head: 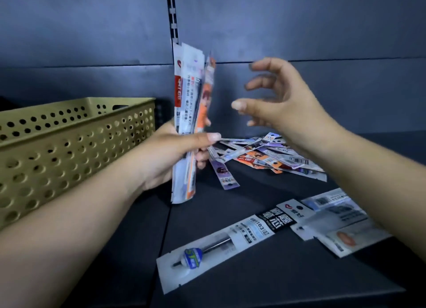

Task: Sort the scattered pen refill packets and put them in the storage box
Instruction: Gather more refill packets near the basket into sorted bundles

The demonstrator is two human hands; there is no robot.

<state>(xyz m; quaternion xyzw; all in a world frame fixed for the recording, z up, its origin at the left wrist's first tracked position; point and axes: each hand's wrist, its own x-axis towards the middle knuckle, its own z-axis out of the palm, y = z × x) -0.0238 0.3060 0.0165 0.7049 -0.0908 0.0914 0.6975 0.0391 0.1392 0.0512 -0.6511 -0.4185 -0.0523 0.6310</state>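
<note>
My left hand (171, 155) grips an upright bundle of pen refill packets (192, 95), white, red and orange, just right of the storage box. The storage box (69, 150) is an olive perforated plastic basket at the left of the dark shelf. My right hand (281, 100) hovers in the air to the right of the bundle, fingers spread and loosely curled, holding nothing. Beneath it lies a loose pile of scattered packets (269, 156). A long white packet with a black label (232, 240) lies flat near the front, with a few more packets (338, 224) beside my right forearm.
The dark shelf (265, 282) has a seam running front to back under my left wrist. A dark back wall with a slotted upright rail (173, 14) stands right behind the bundle. The shelf's front edge is at the lower right.
</note>
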